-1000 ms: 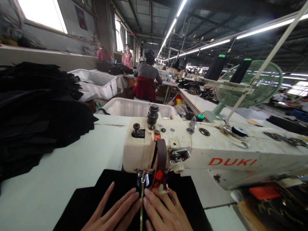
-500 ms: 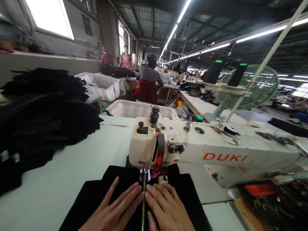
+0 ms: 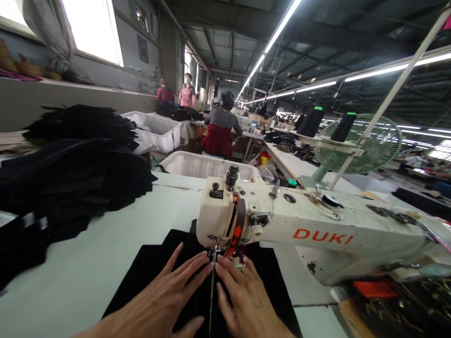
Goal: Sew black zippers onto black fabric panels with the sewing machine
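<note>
A black fabric piece (image 3: 141, 277) lies flat beneath the needle area of a cream sewing machine (image 3: 246, 211) lettered DUKI. Down its middle runs a narrow gold-toothed zipper (image 3: 212, 295), leading up to the presser foot (image 3: 215, 249). My left hand (image 3: 169, 286) rests on the fabric left of the zipper, fingers stretched out, fingertips close to the foot. On the zipper's right side, my right hand (image 3: 243, 291) lies with its fingers extended over the cloth. Both hands press down and grasp nothing. The needle tip is hard to make out behind the fingertips.
Stacked black fabric pieces (image 3: 77, 173) cover the table's left side. Behind the machine stands a white plastic bin (image 3: 207, 164). Black thread cones (image 3: 312, 123) and a green fan (image 3: 373, 141) are at right. More zippers (image 3: 408, 305) lie at lower right. A co-worker (image 3: 221, 124) sits ahead.
The fabric and both hands have shifted forward, away from me, with the fingertips now nearer the presser foot. My left thumb has come into view. The camera view has tilted and turned slightly.
</note>
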The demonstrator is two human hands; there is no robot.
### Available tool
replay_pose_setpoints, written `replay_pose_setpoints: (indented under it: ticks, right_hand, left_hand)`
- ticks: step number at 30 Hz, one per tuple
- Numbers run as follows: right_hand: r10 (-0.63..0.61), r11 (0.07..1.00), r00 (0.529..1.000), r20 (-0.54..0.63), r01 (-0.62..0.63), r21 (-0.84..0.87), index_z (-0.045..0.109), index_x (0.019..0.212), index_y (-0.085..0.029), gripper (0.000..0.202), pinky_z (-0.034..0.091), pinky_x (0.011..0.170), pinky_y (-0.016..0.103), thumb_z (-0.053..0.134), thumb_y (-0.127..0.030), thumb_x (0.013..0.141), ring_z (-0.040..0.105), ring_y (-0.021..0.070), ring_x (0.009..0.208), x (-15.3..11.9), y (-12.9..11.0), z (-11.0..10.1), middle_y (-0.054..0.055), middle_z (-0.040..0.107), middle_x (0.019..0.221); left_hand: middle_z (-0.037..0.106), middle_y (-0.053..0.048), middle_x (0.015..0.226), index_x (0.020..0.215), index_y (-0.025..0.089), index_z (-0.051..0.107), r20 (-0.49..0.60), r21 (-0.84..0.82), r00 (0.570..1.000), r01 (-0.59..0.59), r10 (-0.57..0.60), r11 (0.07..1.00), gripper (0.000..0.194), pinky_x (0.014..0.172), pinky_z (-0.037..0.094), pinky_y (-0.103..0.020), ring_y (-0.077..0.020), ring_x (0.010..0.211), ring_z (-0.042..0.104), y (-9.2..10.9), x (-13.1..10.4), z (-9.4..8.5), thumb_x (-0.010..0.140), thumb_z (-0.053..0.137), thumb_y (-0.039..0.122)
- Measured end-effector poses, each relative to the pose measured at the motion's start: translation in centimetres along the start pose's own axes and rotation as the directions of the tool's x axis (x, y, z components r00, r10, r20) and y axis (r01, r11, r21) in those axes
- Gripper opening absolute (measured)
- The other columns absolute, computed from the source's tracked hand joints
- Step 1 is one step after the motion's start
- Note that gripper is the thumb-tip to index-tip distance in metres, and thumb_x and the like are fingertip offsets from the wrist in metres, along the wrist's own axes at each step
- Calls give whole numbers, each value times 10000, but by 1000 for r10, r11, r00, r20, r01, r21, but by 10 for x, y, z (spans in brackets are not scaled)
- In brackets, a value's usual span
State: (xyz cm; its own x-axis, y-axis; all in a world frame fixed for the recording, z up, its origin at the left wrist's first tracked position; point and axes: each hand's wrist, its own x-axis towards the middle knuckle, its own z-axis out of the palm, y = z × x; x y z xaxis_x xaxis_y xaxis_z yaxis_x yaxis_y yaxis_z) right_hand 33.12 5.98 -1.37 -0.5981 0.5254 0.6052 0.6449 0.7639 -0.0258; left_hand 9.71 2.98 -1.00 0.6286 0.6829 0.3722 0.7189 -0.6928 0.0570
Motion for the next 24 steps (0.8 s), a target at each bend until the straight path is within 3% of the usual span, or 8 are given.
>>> replay_pose_setpoints:
  ticks: [3, 14, 17, 20, 24]
  right_hand:
    - [-17, 1000, 1000, 2, 17, 3, 614, 1260, -166, 314, 525, 1030, 376, 507, -198, 967, 693, 203, 1077, 1, 1, -3, 62, 728, 1202]
    - [7, 998, 998, 60, -11, 64, 603, 1283, -197, 341, 491, 1077, 421, 509, -185, 956, 694, 205, 1083, -1, 5, -1, 55, 712, 1242]
    - [36, 995, 995, 89, -43, 86, 614, 1271, -201, 340, 481, 1085, 442, 520, -167, 947, 668, 215, 1134, 1, 5, -1, 56, 699, 1264]
    - [66, 991, 979, 193, -87, 101, 629, 1253, -192, 345, 461, 1098, 468, 554, -138, 921, 629, 230, 1194, 7, 5, -6, 71, 683, 1289]
    - [139, 978, 950, 279, -175, 110, 615, 1292, -171, 387, 422, 1120, 535, 573, -122, 911, 568, 270, 1271, 4, -7, -20, 110, 620, 1372]
  left_hand:
    - [456, -126, 1535, 1605, 207, 207, 14, 26, 1000, -2, 2, 1000, 911, 1090, 400, -564, -339, 1378, 465, -1, -1, 1, 828, 676, 289]
    - [439, -119, 1542, 1596, 249, 244, 37, -59, 999, 19, -17, 998, 881, 1110, 340, -581, -344, 1394, 425, -3, 3, -2, 828, 678, 255]
    - [430, -123, 1552, 1581, 253, 288, 97, -55, 995, 16, -10, 998, 804, 1136, 289, -590, -319, 1411, 411, -6, 8, -3, 868, 660, 289]
    - [445, -135, 1545, 1556, 222, 342, 168, -29, 986, 17, -12, 999, 727, 1165, 234, -592, -281, 1432, 393, -7, 15, -6, 902, 640, 327]
    - [409, -187, 1555, 1507, 139, 427, 196, 11, 977, 84, -84, 996, 535, 1165, 158, -660, -323, 1461, 323, 16, 5, -14, 1022, 508, 347]
